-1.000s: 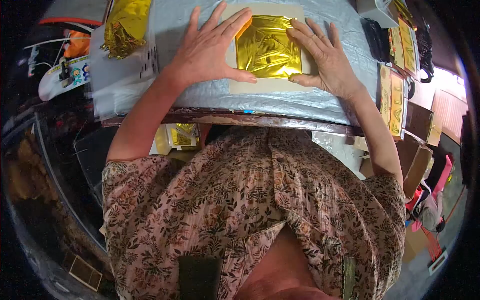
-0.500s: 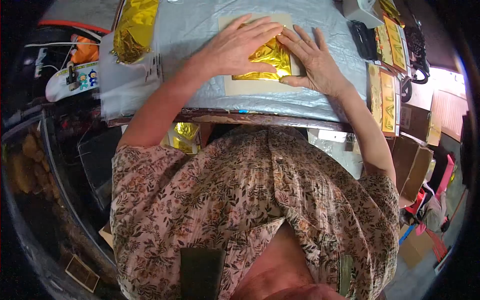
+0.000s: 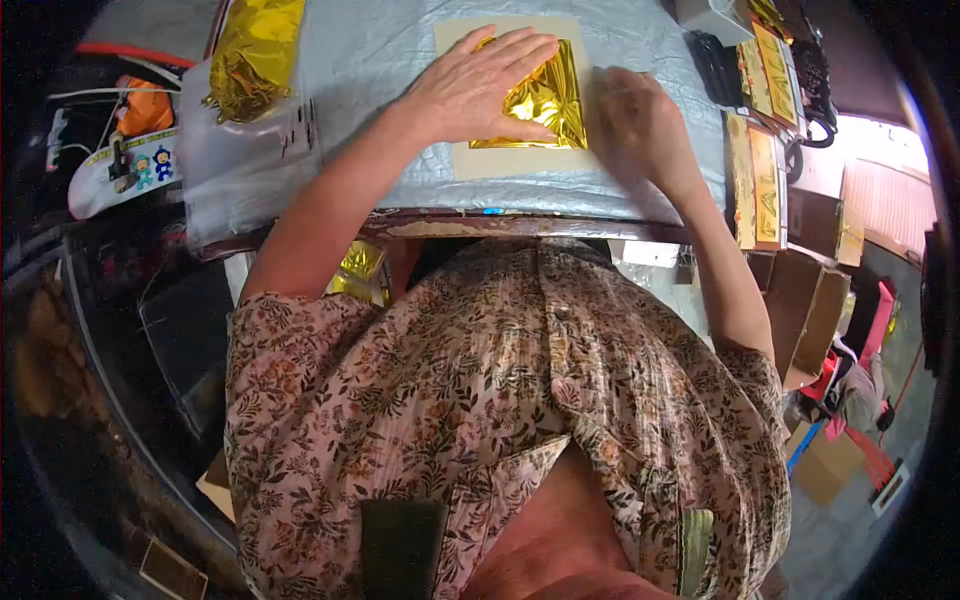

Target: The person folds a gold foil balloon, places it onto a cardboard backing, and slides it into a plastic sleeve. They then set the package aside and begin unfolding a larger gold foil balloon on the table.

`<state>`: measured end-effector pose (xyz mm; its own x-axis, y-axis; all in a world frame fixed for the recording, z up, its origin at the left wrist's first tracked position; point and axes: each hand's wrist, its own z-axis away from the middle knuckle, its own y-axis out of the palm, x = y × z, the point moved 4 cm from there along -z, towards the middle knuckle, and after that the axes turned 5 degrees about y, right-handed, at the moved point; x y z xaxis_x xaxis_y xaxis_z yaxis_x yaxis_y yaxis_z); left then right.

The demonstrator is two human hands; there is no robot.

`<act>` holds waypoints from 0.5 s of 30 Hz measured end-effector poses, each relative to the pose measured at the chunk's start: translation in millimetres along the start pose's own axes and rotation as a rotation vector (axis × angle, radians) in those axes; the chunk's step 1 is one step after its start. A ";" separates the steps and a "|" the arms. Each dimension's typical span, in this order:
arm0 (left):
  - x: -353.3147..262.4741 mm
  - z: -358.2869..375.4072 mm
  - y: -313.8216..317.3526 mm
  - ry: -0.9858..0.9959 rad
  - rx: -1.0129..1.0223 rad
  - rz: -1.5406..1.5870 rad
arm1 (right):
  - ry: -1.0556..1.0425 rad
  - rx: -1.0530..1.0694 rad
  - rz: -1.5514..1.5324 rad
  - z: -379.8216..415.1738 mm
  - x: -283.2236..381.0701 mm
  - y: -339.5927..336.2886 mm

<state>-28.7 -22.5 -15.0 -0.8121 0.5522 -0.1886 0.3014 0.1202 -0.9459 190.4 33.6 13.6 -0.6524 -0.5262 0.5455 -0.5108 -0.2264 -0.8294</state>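
A shiny gold foil sheet (image 3: pixel 545 105) lies on a beige card (image 3: pixel 500 165) on the table's grey-blue cover (image 3: pixel 390 180). My left hand (image 3: pixel 480 88) rests flat over the foil's left part, fingers extended and slightly apart, hiding that side of it. Just right of the card is my right hand (image 3: pixel 640 115), off the foil, its fingers curled in and blurred by motion. Whether anything is between those fingers is hidden.
Gold foil packaging (image 3: pixel 255 60) and clear plastic sheets (image 3: pixel 240 160) lie at the table's left. Boxes with "FALL" lettering (image 3: pixel 767 190) stand along the right edge, near a black bundle (image 3: pixel 712 68) and a white container (image 3: pixel 715 18).
My right hand has lifted off the foil, moved right and curled its fingers. My left hand stays on the foil. The camera view has shifted slightly.
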 end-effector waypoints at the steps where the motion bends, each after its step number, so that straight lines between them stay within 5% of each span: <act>1: -0.3 -0.6 0.1 0.011 -0.009 0.005 | 0.043 0.030 0.111 -2.6 1.5 2.6; 6: 0.2 2.1 1.9 0.003 -0.086 0.023 | 0.050 0.043 0.328 -16.3 6.3 18.1; 10: 1.3 4.0 2.4 -0.005 -0.106 0.014 | 0.272 0.109 0.182 -33.1 -0.6 15.1; 13: 1.5 4.1 2.6 -0.026 -0.091 0.000 | 0.576 0.332 -0.301 -37.2 -12.7 8.5; 15: 1.9 3.6 3.4 -0.042 -0.050 0.004 | 0.583 0.345 -0.372 -37.4 1.9 -0.4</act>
<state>-31.1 -24.0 -19.5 -0.8309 0.5177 -0.2040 0.3281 0.1597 -0.9311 168.5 63.3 19.5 -0.7103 0.1297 0.6918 -0.6131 -0.5968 -0.5176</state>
